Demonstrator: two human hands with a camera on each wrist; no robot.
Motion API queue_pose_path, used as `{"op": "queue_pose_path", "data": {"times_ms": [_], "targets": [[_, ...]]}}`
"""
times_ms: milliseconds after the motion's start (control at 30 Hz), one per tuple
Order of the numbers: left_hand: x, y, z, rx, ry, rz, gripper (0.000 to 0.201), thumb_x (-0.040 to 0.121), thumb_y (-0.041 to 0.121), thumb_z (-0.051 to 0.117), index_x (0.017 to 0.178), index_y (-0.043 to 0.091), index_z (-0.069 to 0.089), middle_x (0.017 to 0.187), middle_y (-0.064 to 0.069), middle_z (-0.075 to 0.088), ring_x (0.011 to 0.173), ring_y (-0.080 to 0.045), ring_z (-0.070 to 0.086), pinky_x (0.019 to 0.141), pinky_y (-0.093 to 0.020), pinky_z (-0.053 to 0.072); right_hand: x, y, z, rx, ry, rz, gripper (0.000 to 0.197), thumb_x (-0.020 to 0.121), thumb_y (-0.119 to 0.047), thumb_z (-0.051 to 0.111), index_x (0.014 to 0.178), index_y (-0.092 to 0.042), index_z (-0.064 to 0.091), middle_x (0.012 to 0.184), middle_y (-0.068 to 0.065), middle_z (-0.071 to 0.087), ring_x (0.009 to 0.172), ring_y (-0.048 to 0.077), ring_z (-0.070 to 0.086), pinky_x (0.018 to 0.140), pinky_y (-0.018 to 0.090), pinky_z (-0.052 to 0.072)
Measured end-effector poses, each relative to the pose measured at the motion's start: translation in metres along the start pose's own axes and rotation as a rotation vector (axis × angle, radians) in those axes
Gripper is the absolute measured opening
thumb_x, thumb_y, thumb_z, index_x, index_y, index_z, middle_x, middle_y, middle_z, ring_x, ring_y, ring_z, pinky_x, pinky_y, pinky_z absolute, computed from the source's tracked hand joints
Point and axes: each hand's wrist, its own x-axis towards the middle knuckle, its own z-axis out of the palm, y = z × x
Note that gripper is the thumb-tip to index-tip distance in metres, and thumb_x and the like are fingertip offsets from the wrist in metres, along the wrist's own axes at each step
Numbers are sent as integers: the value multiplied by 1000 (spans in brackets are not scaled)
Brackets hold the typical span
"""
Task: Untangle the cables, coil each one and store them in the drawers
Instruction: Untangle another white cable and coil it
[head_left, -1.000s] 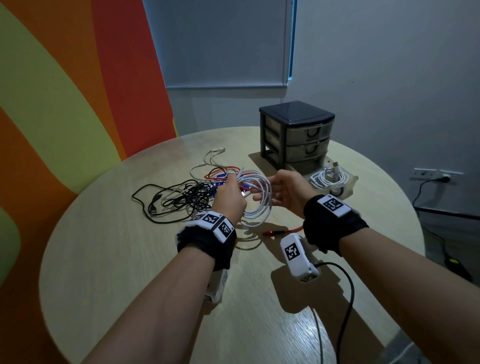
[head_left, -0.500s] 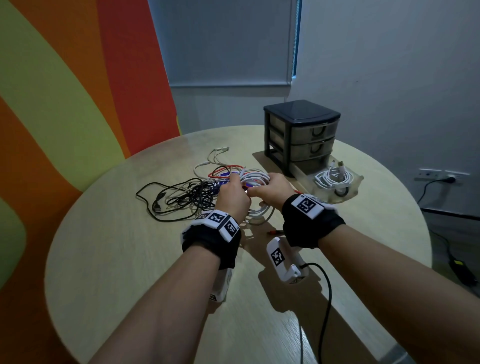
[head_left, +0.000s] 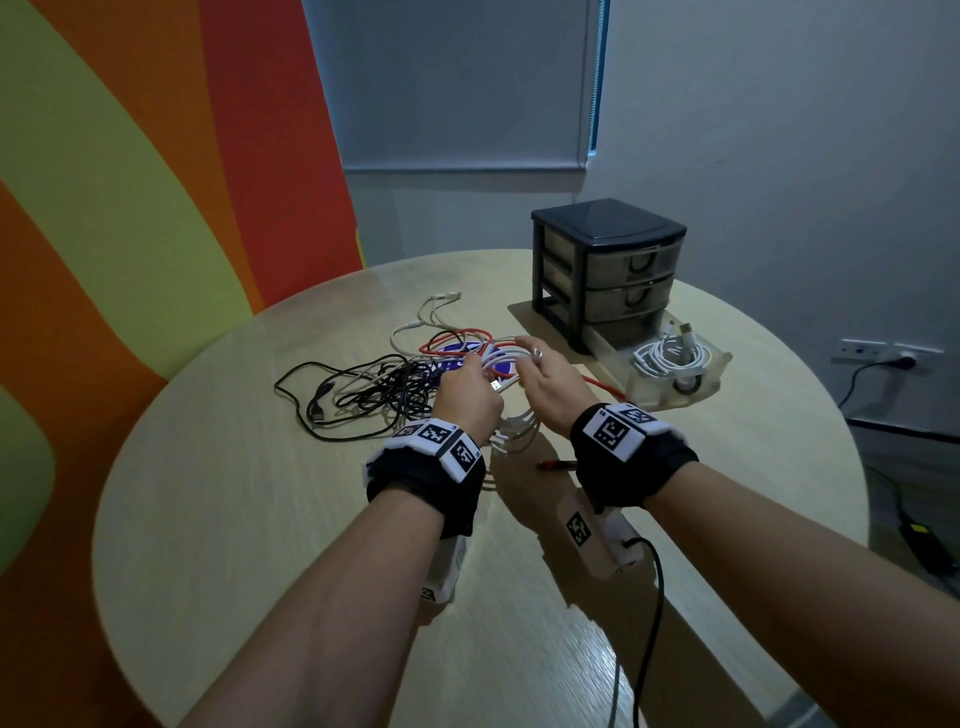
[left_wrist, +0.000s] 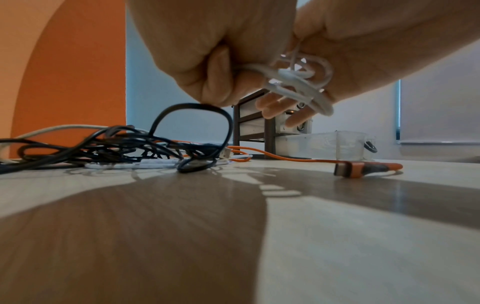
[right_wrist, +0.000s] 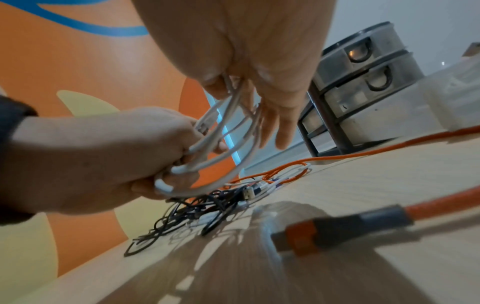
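A white cable (head_left: 511, 358) (right_wrist: 221, 144) (left_wrist: 298, 86) hangs in several loops between both hands above the table. My left hand (head_left: 465, 395) (right_wrist: 109, 156) (left_wrist: 207, 61) grips one side of the coil in a fist. My right hand (head_left: 550, 382) (right_wrist: 259, 72) pinches the other side with thumb and forefinger, the other fingers straight. Under them lies a tangle of black cables (head_left: 363, 392) (left_wrist: 116, 148) with an orange cable (head_left: 457, 338) (left_wrist: 298, 159) and thin white ones. A dark drawer unit (head_left: 608, 280) stands behind; its bottom drawer (head_left: 717, 382) is pulled out and holds a coiled white cable (head_left: 670, 358).
The round wooden table (head_left: 260, 519) has bare surface in front of my arms. The orange cable's plug (head_left: 553, 464) (right_wrist: 337, 230) lies near my right wrist. A wall socket (head_left: 883, 356) with a black lead is on the right wall.
My right hand has come in from the right and taken the white coil beside the left hand. Both hands hold the loops closer together over the tangle.
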Motion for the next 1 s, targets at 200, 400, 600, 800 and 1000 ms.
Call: {"op": "queue_pose_path", "data": {"times_ms": [200,400,600,800,1000], "targets": [[3,-4,2,74,10,-39,27,94,8,41,120,4,47,107,-20,59,97,-35,58,72,-36,42,-4,-6,-15,-15,51,-186,41,102,-26,34,108,0,65,111,15,64,103,24,58,87,32,44],[5,-8,4,88,-7,-151,29,92,9,45,120,3,49,113,-20,58,102,-35,57,80,-39,46,-8,-10,-24,221,167,-223,56,101,-31,33,55,-15,59,63,-2,66,68,1,63,79,15,47],[8,-4,5,38,7,-155,29,93,7,46,121,1,47,117,-20,57,106,-33,56,77,-32,43,-3,-4,-31,723,141,121,49,101,-36,32,57,-15,34,37,-8,31,36,8,38,62,33,48],[8,-7,2,-97,20,-47,31,94,3,39,124,2,45,115,-22,56,103,-35,55,74,-31,38,1,-10,-32,761,26,308,24,95,-8,31,74,-12,42,60,1,26,53,13,31,61,28,38],[-7,-35,18,-342,231,101,27,93,14,38,108,2,57,87,-19,63,76,-31,58,62,-33,40,10,-2,-17,580,45,309,27,95,10,33,115,13,51,65,5,41,47,9,44,52,22,48]]}}
